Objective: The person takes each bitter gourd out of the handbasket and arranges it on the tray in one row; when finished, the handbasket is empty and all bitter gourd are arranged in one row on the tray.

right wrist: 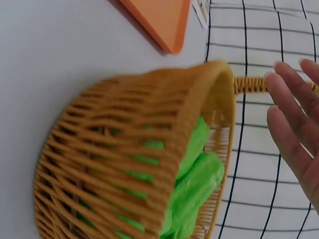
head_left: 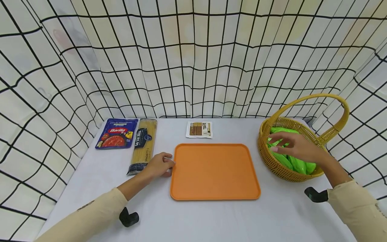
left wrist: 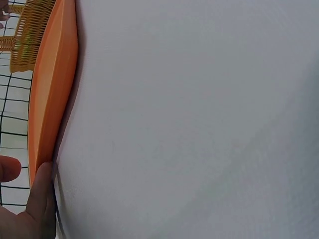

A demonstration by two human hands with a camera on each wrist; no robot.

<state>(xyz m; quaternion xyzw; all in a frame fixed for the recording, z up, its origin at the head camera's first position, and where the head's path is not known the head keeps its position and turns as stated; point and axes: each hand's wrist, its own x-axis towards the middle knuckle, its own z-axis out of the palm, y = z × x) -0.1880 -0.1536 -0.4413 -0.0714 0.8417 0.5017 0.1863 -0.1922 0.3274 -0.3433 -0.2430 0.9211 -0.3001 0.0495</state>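
Green items [head_left: 297, 164] lie heaped in the wicker basket [head_left: 273, 170], which stands on the counter [head_left: 205, 222] just right of the orange tray [head_left: 215, 172]. Their exact kind is hard to tell, but those that show best are longish, and one near the basket's left side points slantwise, its near end farther from the tray. The relation that seems to matter most is vertical: the right hand [head_left: 296, 146] hangs over the basket with the heap below it, so it is much the nearer of the two. Its fingers are parted and appear to grip nothing; they reach in toward the tray's side.

At the tray's left edge, the left hand [head_left: 160, 164] rests one digit against the outer wall while another stands off the rim, so it is not clamped. The tray's long axis runs from that hand toward the basket. Left of the tray lie a spaghetti pack [head_left: 142, 146] and, farther out, a blue pouch [head_left: 117, 134]; beyond its far edge, a small white packet [head_left: 199, 130].
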